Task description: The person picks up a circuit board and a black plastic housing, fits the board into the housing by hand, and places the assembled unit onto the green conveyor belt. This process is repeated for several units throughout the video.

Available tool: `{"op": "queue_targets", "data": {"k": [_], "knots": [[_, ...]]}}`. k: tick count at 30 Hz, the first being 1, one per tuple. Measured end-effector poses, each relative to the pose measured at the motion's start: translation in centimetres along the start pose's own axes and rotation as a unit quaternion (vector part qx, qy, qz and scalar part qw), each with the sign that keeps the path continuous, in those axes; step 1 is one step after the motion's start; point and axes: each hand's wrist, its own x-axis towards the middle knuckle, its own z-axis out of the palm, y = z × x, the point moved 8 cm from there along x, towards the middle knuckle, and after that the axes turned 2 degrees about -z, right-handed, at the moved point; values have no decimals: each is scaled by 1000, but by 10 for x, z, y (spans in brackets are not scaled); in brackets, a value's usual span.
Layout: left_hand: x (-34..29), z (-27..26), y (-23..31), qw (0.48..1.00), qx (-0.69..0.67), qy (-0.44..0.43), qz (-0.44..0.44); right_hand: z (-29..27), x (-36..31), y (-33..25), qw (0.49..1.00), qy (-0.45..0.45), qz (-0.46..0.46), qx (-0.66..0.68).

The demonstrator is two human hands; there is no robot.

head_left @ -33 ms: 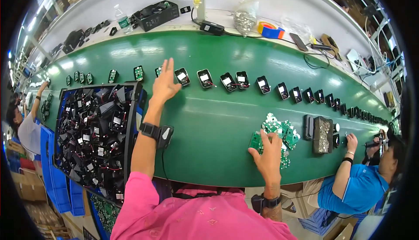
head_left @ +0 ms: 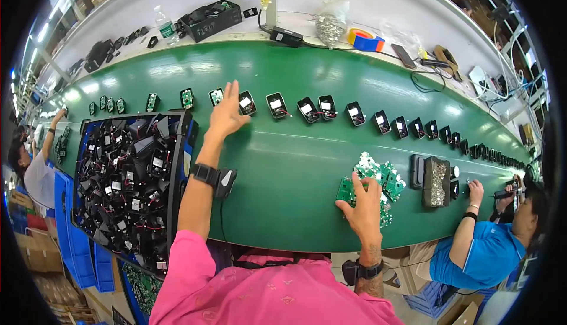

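My left hand [head_left: 228,114] is stretched over the row on the green bench, fingers extended, and no held thing shows in it. Just beyond its fingers sits a black housing with a green circuit board [head_left: 215,96]. Close on its right stands an open black housing with a white label inside [head_left: 246,103], partly covered by the hand. My right hand [head_left: 365,207] rests at a loose pile of green circuit boards [head_left: 390,182], thumb and fingers apart. Its fingertips reach the near left boards, and whether they touch one is hard to see.
A large tray of black housings with wires [head_left: 127,183] stands at left. More open housings [head_left: 355,114] run along the row rightward. A box of small metal parts [head_left: 437,183] lies right of the boards. One co-worker [head_left: 484,254] sits at right, another [head_left: 38,171] at left.
My left hand has shifted slightly to the right, showing more of the housing with the green board behind it. The right hand stays nearly still at the boards.
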Motion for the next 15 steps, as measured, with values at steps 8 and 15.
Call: {"op": "queue_targets", "data": {"k": [8, 15], "knots": [[-29, 6, 11, 988, -116, 81, -54, 2, -3, 2, 990, 47, -131, -19], [-147, -21, 106, 979, -153, 79, 113, 23, 3, -16, 834, -47, 77, 544]]}}
